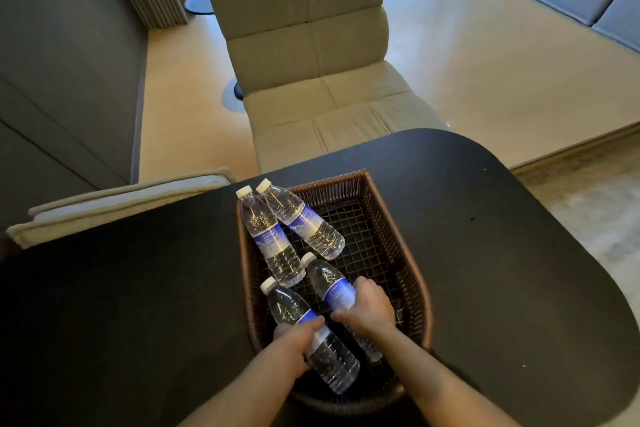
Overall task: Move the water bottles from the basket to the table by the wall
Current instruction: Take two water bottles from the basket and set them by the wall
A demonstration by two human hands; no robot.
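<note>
4 water bottles, all in the wicker basket (381,218) on the black table (485,253). Left hand (294,340) wraps the near-left bottle (311,333) at the label. Right hand (367,308) grips the bottle just beside it (329,281). Beyond the hands, 2 more bottles lie side by side: the left one (270,236) and the right one (304,222), caps over the far-left rim. Far right half of the basket is bare mesh. 1 beige lounge chair (311,62) past the table, 1 cushion (114,201) far left of the hands.
</note>
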